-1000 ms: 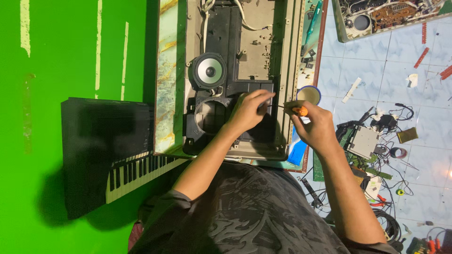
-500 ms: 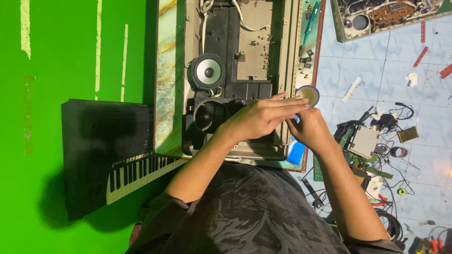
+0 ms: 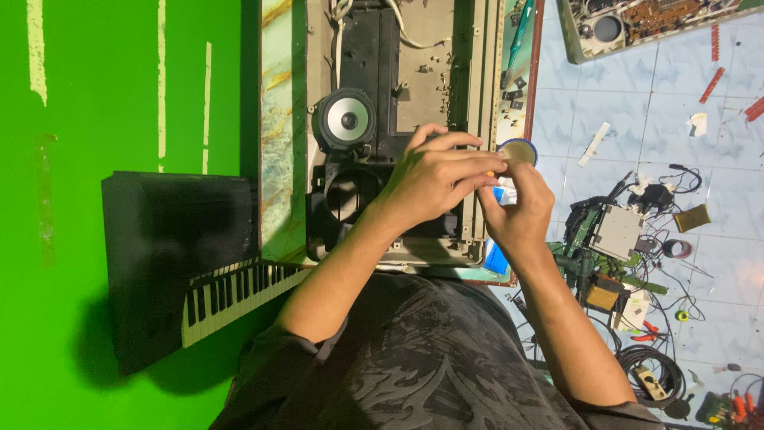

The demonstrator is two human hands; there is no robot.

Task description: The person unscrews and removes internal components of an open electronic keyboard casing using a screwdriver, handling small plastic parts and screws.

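Since the earlier frames your left hand [image 3: 434, 179] has left the black speaker housing [image 3: 350, 195] and has come over to your right hand [image 3: 517, 211]; both now meet above the right edge of the opened keyboard case [image 3: 398, 119].

Your left grip is almost closed: the fingertips pinch a very small orange thing [image 3: 491, 173], most probably the tip of the orange-handled tool. I cannot tell its shape, because the fingers cover it. Your right grip is curled closed just under the left one, but what it holds is hidden.

The orange thing is between the fingertips of the left grip, touching them, and directly above the right grip. The round tin with blue rim [image 3: 517, 150] is just beyond both grips.

What could go wrong, in my judgement: the piece is tiny and is held only by the fingertips, so a small slip during the passing can drop it into the open case or on the tiled floor [image 3: 637, 103] among the loose parts, where it is hard to find.
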